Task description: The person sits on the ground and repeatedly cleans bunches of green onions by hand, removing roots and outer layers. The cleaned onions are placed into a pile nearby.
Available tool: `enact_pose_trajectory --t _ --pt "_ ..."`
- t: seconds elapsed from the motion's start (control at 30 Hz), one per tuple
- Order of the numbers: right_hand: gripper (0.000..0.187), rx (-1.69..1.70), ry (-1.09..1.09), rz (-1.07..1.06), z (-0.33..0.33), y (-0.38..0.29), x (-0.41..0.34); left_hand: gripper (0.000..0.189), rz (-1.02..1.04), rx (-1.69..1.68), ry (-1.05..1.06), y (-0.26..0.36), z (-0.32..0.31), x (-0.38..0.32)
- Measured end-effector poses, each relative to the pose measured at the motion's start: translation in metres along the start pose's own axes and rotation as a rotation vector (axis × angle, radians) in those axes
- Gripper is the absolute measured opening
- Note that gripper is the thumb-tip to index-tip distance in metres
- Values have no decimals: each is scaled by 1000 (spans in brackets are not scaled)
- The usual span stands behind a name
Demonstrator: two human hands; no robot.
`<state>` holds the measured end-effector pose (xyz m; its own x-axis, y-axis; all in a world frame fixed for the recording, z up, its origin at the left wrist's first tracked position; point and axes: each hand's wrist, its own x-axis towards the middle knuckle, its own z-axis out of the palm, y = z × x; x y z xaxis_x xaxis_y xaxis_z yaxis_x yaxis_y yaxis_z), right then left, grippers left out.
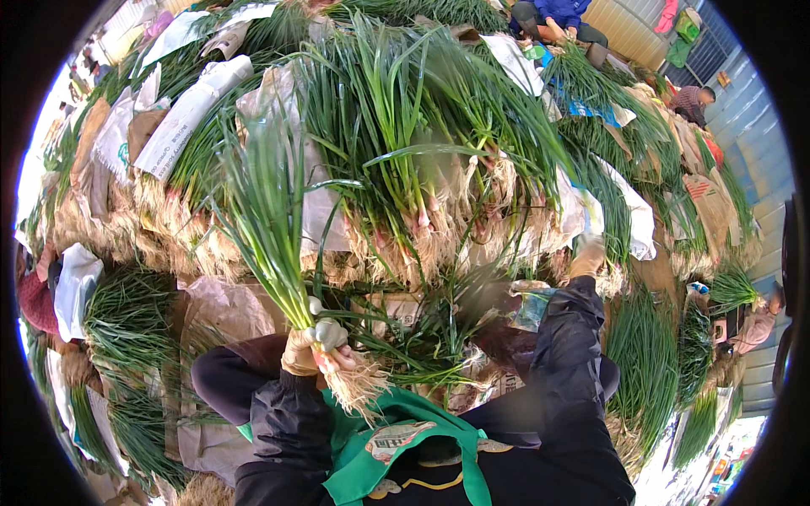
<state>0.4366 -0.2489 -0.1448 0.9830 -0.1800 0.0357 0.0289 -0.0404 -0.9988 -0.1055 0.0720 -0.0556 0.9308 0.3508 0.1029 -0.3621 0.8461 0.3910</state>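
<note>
My left hand point(316, 345), in a pale glove with grey-coated fingers, grips a bunch of green onions point(272, 246) near its base. The leaves point up and away, and the pale roots point(357, 382) hang towards my lap. My right hand point(587, 258) is stretched forward to the right, blurred, beside a white plastic sack point(579, 205) at the edge of the heap; its fingers are not clear. Straight ahead lies a large heap of green onions point(392, 126), roots towards me. Loose leaves point(443, 341) lie between my knees.
Brown sacking point(221, 310) lies at the left. More onions are piled at the left point(130, 316) and right point(642, 360). A rolled white sack point(196, 114) rests on the heap. Other people sit at the top right point(557, 16), far right point(756, 326) and left edge point(38, 294).
</note>
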Motion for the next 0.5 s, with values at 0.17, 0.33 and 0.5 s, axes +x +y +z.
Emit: enact_pose_trajectory --t 0.17,0.33,0.5 --pt "54 -621 -256 -654 94 -118 -185 34 -117 317 430 3 22 42" --pt "50 -886 -569 -1149 176 -132 -310 23 -252 295 567 -29 17 73" --pt "43 -951 -628 -937 192 -128 -291 41 -101 278 279 -24 42 53"
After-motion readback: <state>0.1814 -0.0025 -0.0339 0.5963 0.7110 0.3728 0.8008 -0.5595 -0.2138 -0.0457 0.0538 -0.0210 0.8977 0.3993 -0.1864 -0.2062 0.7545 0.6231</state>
